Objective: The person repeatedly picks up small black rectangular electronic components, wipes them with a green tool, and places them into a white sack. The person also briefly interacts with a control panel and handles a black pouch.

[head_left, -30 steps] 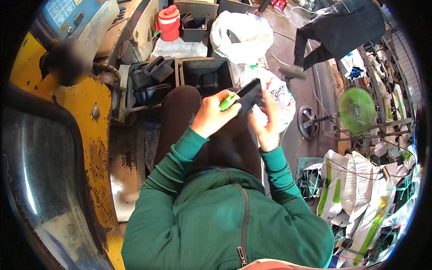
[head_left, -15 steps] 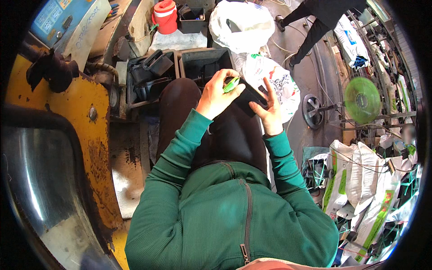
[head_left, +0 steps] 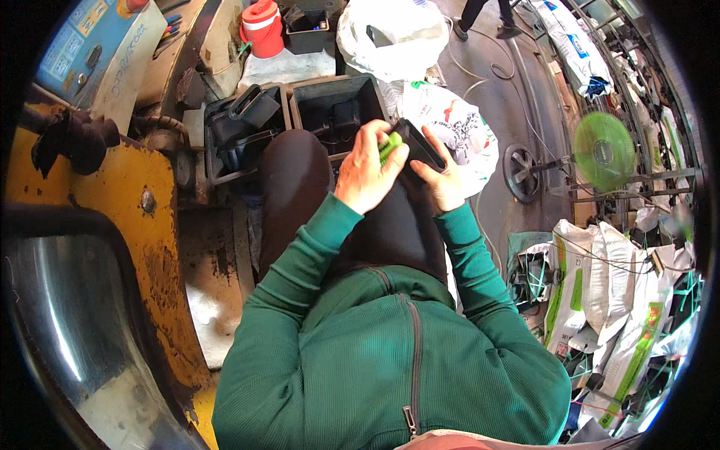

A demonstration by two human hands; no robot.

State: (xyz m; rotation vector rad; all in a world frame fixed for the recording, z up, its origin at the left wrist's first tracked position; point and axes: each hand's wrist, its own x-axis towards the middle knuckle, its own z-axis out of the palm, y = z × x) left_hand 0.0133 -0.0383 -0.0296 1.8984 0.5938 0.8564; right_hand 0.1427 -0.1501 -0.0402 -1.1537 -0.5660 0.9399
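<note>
Black part (head_left: 420, 144), edges gripped by both hands' fingers (head_left: 435, 154), apparently against green tool (head_left: 389, 145).

2 black bins (head_left: 330, 112) and a printed bag (head_left: 457, 131) close ahead, seemingly crowding hand room.

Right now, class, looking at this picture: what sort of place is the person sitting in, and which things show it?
Probably a small factory or workshop floor: a worn yellow machine, dark bins of black moulded parts, stacked white sacks and a green pedestal fan.

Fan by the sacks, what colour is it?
Bright green: the fan shows best in the head view, on the right.
</note>
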